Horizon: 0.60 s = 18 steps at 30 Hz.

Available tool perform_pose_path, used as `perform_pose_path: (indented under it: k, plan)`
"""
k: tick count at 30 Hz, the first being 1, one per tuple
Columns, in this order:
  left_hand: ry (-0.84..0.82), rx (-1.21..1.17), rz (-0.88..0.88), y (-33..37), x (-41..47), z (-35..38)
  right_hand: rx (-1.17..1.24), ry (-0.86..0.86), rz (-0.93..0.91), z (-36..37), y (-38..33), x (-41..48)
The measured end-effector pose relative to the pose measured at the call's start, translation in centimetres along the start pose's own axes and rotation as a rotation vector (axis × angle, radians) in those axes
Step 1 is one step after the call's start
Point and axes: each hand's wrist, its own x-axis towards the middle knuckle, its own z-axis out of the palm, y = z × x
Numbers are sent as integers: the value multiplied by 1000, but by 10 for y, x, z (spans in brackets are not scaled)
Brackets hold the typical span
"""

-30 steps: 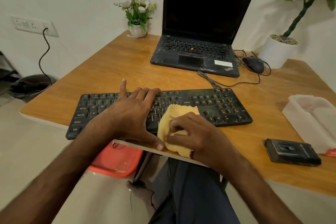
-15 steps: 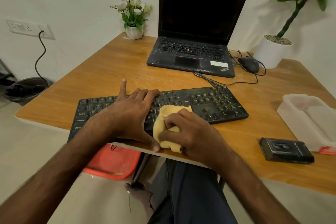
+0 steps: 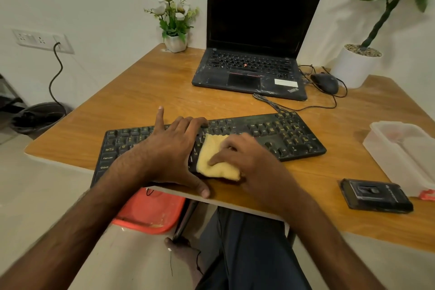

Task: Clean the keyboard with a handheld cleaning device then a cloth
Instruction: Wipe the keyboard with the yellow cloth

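The right hand's fingers (image 3: 226, 156) are curled down onto a bunched yellow cloth (image 3: 213, 165), gripping it and pressing it against the near middle rows of the black keyboard (image 3: 284, 135). The right hand (image 3: 253, 163) covers the cloth's right part. Just to the left, the left hand (image 3: 173, 150) lies flat across the keys with its fingers spread wide and straight, holding nothing. Its index finger reaches past the keyboard's far edge and its thumb lies along the near edge of the wooden table (image 3: 153, 92). The keyboard sits at an angle at the table's front, its left end overhanging the edge. To the right, well apart from it, a black handheld cleaning device (image 3: 376, 195) lies flat, beside a clear plastic box (image 3: 400, 160); what it holds is too blurred to tell, and a red piece (image 3: 427, 194) shows at its near corner. Farther back stand an open laptop (image 3: 254, 59) with a dark screen, a wired mouse (image 3: 326, 82), a small white pot (image 3: 176, 43) holding white flowers, and a large white pot (image 3: 355, 68) filled with pebbles around a green plant stem. On the floor sit a red tray (image 3: 150, 212) and a black-lined bin (image 3: 37, 116).
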Motion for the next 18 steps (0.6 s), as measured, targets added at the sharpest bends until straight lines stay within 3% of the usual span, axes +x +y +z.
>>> perform_pose_path:
  k: [6, 12, 18]
  plan:
    - [-6, -18, -17, -1, 1, 1, -163, 85, 389, -28, 35, -4]
    - [-20, -28, -20, 0, 3, 2, 20, -24, 163, -4, -14, 9]
    - [-24, -61, -22, 0, 0, 1, -160, 35, 438, -22, 34, 23]
